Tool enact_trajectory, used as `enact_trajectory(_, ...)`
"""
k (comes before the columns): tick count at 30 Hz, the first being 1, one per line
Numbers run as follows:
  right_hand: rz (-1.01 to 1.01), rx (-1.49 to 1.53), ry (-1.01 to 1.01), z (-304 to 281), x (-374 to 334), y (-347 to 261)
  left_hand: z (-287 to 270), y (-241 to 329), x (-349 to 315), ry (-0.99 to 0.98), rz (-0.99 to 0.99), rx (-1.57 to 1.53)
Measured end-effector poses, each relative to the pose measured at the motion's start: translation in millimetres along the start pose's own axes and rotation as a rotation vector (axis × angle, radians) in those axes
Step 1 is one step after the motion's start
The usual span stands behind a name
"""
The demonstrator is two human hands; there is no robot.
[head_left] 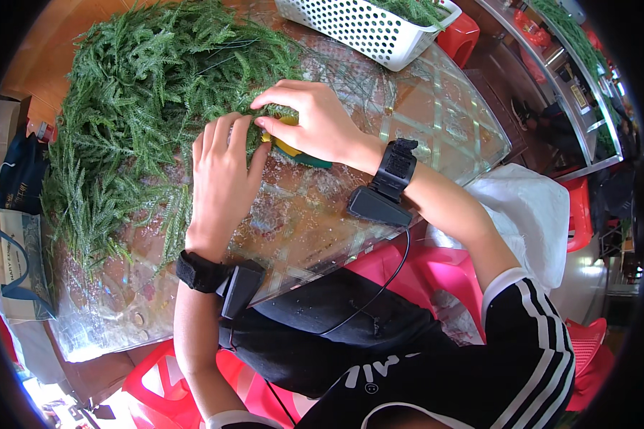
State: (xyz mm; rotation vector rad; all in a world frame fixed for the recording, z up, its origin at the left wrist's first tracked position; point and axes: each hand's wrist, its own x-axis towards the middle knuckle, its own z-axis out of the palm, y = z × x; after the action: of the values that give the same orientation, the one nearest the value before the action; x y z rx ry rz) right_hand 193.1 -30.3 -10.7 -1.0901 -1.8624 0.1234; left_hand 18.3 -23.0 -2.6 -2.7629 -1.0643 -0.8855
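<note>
A wide heap of green artificial pine sprigs (143, 93) covers the far left of the table. At its near right edge my two hands meet, fingertips almost touching. My left hand (222, 171) is seen from the back, fingers bent over a sprig and thumb toward the right. My right hand (311, 118) comes in from the right, thumb and fingers curled around the greenery; the exact grip is partly hidden. Below my right hand lies a yellow and green object (297, 151), mostly covered, its kind unclear. Black straps with small boxes sit on both wrists.
A white perforated basket (365, 32) with more greenery stands at the far edge. Table (293, 214) has a clear cover strewn with white flecks. Bags (21, 250) stand at the left. Pink stools (444, 275) and a white sack (522, 214) are on the near and right sides.
</note>
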Motion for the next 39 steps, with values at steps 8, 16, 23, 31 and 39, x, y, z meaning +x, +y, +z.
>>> enact_trajectory(8,0.042,-0.033,-0.051,-0.2,-1.1,-1.1,-6.1,6.0,-1.6,-0.127,-0.032,0.007)
enact_trajectory(16,0.047,-0.029,-0.079,-0.4,-0.7,-1.8,-5.4,4.5,-1.6,-0.094,0.0,0.022)
enact_trajectory(23,0.052,-0.013,-0.108,-1.4,-0.9,-1.9,-4.5,5.0,-1.0,-0.118,-0.013,0.021)
enact_trajectory(31,0.058,-0.008,-0.126,-1.0,-1.4,-2.0,-4.9,4.3,-1.4,-0.137,-0.015,0.017)
enact_trajectory(39,0.063,-0.022,-0.153,-2.4,-1.7,-3.9,-5.6,5.6,-1.3,-0.142,-0.003,0.028)
